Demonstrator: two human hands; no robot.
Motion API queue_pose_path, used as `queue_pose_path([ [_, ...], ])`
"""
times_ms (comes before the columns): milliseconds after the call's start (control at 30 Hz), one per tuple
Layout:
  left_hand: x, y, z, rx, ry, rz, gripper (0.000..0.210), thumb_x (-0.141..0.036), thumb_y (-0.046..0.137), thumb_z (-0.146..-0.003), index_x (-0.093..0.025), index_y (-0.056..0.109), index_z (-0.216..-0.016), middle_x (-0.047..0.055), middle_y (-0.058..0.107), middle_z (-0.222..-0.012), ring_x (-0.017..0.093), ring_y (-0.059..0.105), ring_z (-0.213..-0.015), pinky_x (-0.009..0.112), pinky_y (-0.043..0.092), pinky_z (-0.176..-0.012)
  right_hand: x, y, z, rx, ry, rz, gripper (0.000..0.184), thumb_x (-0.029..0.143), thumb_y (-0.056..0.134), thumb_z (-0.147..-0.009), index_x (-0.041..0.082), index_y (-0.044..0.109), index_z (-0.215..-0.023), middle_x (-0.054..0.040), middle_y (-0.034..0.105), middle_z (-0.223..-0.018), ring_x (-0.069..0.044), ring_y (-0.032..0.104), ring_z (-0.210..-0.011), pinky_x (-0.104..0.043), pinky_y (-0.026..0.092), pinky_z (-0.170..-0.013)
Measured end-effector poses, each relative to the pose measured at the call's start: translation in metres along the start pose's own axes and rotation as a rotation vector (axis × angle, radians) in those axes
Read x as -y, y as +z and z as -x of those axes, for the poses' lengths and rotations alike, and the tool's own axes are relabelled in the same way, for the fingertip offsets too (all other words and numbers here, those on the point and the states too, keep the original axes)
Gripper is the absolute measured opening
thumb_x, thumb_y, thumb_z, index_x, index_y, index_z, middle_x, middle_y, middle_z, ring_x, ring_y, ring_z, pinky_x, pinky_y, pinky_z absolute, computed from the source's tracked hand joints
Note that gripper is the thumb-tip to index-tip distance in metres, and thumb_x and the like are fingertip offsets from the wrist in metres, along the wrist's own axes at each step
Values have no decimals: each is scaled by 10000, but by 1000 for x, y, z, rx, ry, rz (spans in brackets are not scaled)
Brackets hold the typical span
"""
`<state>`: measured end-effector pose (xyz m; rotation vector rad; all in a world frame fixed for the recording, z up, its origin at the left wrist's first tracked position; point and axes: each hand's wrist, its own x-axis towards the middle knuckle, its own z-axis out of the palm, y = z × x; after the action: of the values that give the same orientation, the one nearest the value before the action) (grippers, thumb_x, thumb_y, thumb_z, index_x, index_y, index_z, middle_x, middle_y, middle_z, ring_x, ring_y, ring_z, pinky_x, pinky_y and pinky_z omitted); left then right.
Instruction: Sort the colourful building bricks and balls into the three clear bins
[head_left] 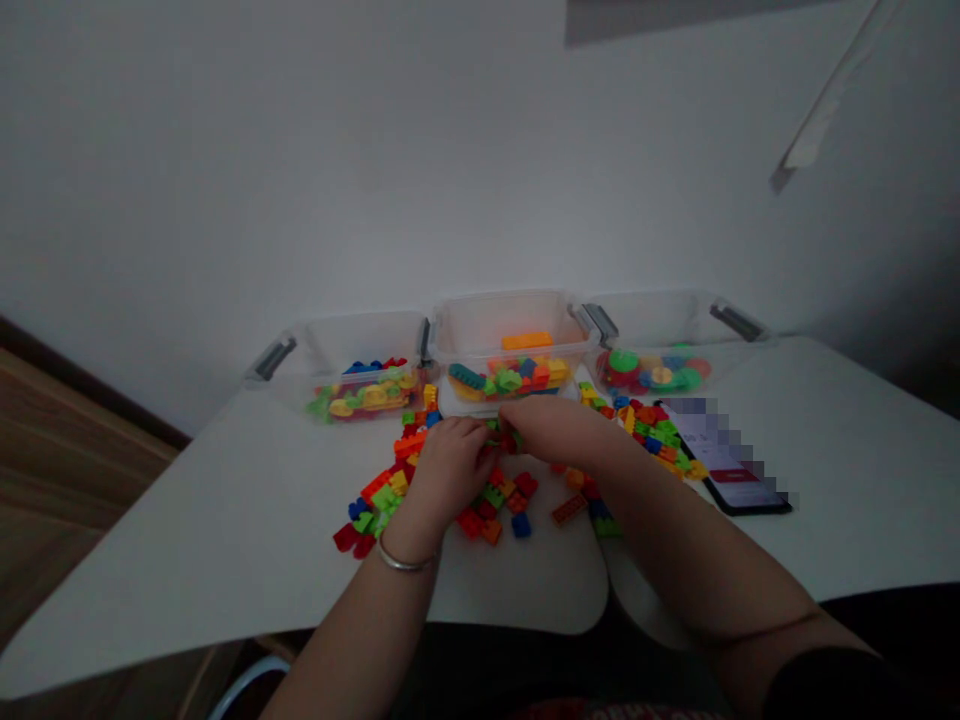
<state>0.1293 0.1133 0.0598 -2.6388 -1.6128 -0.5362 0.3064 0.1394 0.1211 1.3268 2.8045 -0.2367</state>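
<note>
My left hand [456,462], with a bangle on its wrist, is closed, its fingertips curled in over the middle of the table. My right hand [541,425] comes in from the right, bent at the wrist, with its fingers pointing down beside the left fingertips. Between the two hands are small red and green toy building bricks [509,440], pinched by both; the fingers partly hide them. Just below the hands lie loose bricks [495,498] in red, orange and green, with a blue brick [520,525] and an orange brick [569,510] nearer me.
Three clear plastic boxes stand along the wall: left box [360,335], middle box [510,310] and right box [660,320], all holding colourful pieces. Brick piles lie left [379,500] and right [660,430] of my hands. A phone [727,460] lies at the right.
</note>
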Motion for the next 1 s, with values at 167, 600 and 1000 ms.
queue_pose_path([
  [167, -1, 0, -1, 4, -56, 61, 167, -252, 629, -849, -199, 695, -993, 76, 720, -936, 258, 642, -951, 429, 484, -880, -7, -1, -7, 27, -36, -24, 201, 170, 548, -866, 187, 687, -1011, -100, 733, -1065, -250, 683, -966, -301, 500, -754],
  [600, -4, 0, -2, -277, -276, 652, 285, -223, 624, -815, -194, 620, -1099, 27, 730, -907, 187, 696, -886, 345, 553, -844, -20, -7, -11, -78, -135, -686, 301, 128, 622, -836, 152, 579, -1133, -83, 706, -1122, -143, 675, -973, -239, 534, -804],
  [1000, -3, -2, -1, -383, -342, 721, 183, -279, 587, -799, -196, 683, -930, 38, 733, -910, 190, 677, -874, 331, 544, -819, -12, -5, -11, -243, -72, -740, 216, 154, 703, -772, 176, 593, -957, -39, 691, -903, -165, 663, -838, -285, 519, -728],
])
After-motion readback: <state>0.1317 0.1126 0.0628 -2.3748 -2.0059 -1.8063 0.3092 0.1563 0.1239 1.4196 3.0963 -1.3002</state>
